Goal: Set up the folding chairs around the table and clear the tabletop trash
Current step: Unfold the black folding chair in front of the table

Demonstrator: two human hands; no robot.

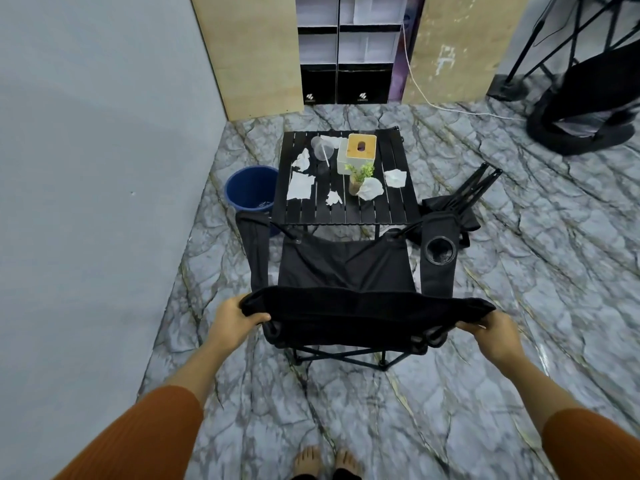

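An unfolded black folding chair [346, 268] stands in front of me, facing a low black slatted table [388, 209]. My left hand [235, 322] grips the left top corner of its backrest, and my right hand [491, 332] grips the right top corner. On the tabletop lie several crumpled white tissues [300, 186], a clear plastic cup with a straw [322, 147] on its side, a white tissue box with a wooden lid [356, 152] and a small potted plant [358, 176]. A second chair [464, 195], still folded, lies on the floor to the right of the table.
A blue bucket [250, 190] stands on the marble-patterned floor left of the table, against the grey wall. Wooden panels and a black-and-white shelf unit [349, 50] stand behind. A black stand and dark bundle [585, 109] sit at the far right. My bare feet [327, 460] show below.
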